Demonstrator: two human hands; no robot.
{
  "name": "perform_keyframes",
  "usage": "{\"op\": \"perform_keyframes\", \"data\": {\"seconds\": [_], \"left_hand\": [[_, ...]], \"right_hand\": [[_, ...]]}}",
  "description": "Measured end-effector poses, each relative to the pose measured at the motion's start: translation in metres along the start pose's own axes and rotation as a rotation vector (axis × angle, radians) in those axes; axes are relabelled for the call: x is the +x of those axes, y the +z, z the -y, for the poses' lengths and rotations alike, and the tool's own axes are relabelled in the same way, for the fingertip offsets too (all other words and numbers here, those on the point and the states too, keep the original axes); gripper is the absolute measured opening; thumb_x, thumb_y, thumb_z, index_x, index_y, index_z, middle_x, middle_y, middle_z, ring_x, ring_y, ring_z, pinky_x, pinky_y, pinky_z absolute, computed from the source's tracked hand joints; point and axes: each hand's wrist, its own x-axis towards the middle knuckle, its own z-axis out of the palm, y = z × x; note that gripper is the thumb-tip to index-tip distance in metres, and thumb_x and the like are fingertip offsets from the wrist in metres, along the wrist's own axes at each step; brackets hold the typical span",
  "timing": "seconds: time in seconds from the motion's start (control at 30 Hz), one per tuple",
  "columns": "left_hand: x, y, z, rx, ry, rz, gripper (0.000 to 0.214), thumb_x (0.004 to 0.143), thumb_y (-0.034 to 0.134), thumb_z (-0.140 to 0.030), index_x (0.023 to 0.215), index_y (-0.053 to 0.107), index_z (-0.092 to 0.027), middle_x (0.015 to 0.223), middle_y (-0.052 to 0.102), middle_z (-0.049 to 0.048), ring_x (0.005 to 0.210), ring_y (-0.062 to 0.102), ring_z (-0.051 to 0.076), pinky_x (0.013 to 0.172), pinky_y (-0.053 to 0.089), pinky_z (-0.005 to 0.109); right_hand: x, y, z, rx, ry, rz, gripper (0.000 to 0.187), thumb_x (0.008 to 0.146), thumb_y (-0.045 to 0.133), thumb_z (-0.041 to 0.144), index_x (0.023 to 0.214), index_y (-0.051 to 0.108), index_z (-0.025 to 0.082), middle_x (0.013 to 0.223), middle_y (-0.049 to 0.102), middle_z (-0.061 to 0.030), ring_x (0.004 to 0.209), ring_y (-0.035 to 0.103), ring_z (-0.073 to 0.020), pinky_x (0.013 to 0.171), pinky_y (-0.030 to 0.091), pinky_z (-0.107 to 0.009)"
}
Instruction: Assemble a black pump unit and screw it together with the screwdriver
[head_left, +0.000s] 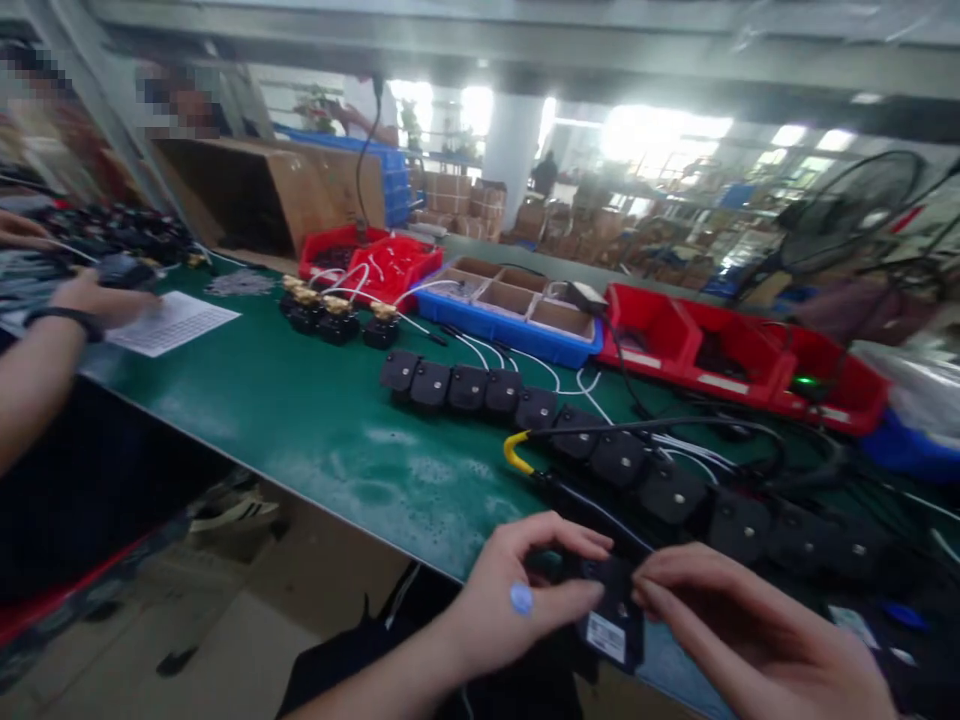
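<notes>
Your green table (300,420) slants from the left of the frame down to the lower right, and a long row of black modules (536,409) runs along it from the centre toward the right edge, with a black cable with a yellow bend (512,455) passing close by. Your right hand (795,640) is at the lower right, thumb and forefinger near each other by the right edge of a flat black unit (615,585); whether they pinch it or some small part you cannot tell through the blur. Your left hand (506,580), lower centre, has its fingers gripping that same unit from the left, thumb over its face. The unit sits between your two hands, right of centre at the bottom of the frame, by the table's near edge. Expect it to be light enough for one hand, with a stiff, probably plastic shell that won't give when squeezed, though its smooth face might slide under dry skin. Take it by its side edges rather than across the white label (605,637), which a rubbing thumb could scuff, and go gently around the small silvery dot (622,609) on its face, perhaps a screw head
</notes>
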Motion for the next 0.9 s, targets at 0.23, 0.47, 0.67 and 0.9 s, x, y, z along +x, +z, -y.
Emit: {"op": "perform_keyframes", "data": {"seconds": [0.23,0.47,0.67,0.9], "left_hand": [[0.0,-0.003,0.003,0.008,0.017,0.014,0.02,0.073,0.078,-0.016,0.093,0.077,-0.019,0.117,0.074,0.0105,0.109,0.069,0.026,0.088,0.053,0.034],[-0.002,-0.002,0.001,-0.005,-0.034,0.005,0.021,0.073,0.078,-0.02,0.094,0.077,-0.018,0.119,0.073,0.0115,0.108,0.069,0.028,0.075,0.055,0.029],[-0.001,-0.001,-0.002,-0.001,-0.049,-0.001,0.022,0.073,0.078,-0.019,0.095,0.077,-0.017,0.119,0.073,0.0111,0.107,0.069,0.027,0.073,0.054,0.026],[-0.002,-0.002,-0.001,0.021,-0.063,0.0,0.022,0.074,0.078,-0.022,0.096,0.076,-0.019,0.121,0.072,0.0098,0.106,0.07,0.025,0.07,0.053,0.025]], "right_hand": [[0.014,0.02,0.036,0.034,-0.185,0.023,0.012,0.087,0.063,0.016,0.077,0.063,0.022,0.072,0.063,0.0025,0.063,0.062,-0.009,0.059,0.052,-0.014],[0.025,0.014,0.036,-0.053,-0.262,0.144,0.014,0.091,0.057,0.013,0.08,0.061,0.021,0.072,0.059,0.0022,0.063,0.059,-0.0089,0.056,0.049,-0.015],[0.031,0.012,0.036,-0.088,-0.299,0.231,0.012,0.092,0.058,0.014,0.086,0.063,0.023,0.079,0.063,0.0015,0.071,0.063,-0.0101,0.063,0.053,-0.016],[0.026,0.006,0.037,-0.125,-0.339,0.167,0.013,0.093,0.058,0.014,0.095,0.065,0.025,0.083,0.066,0.0012,0.076,0.067,-0.009,0.068,0.055,-0.012]]}}
